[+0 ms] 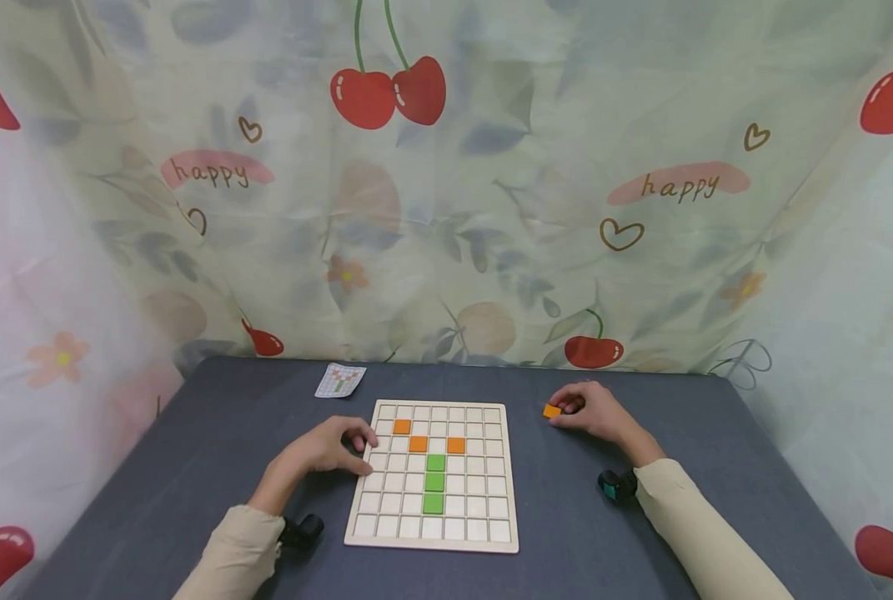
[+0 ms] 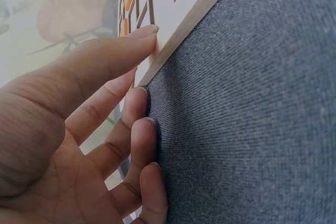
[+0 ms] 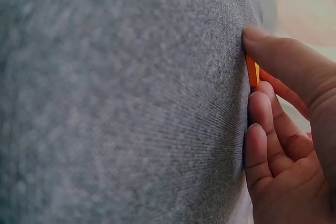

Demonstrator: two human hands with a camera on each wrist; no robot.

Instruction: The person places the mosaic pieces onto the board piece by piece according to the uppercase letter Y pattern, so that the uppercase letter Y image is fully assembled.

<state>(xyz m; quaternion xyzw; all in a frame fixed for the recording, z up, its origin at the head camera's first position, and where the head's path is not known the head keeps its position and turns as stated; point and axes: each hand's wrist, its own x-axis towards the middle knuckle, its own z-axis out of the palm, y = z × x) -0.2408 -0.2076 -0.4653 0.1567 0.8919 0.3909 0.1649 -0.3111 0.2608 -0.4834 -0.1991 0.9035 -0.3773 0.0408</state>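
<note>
A square pale wooden grid board (image 1: 402,503) lies flat, with several orange and green squares set in its cells. My left hand (image 1: 322,446) is at the board's left edge, thumb and forefinger tips resting on the rim. In the left wrist view, the thumb (image 2: 118,51) lies on the board's border while the other fingers bend loosely beside the edge, close to the cloth. To the right of the board, my right hand (image 1: 598,412) pinches an orange square tile (image 1: 552,411) low over the table. Fingers partly hide this tile (image 3: 253,72) in the right wrist view.
A small printed pattern card (image 1: 340,381) lies behind the board, to the left. Dark grey cloth covers the table (image 1: 559,508). A patterned curtain (image 1: 484,208) hangs behind and at both sides. Thin cable loops (image 1: 746,364) show by the back right corner.
</note>
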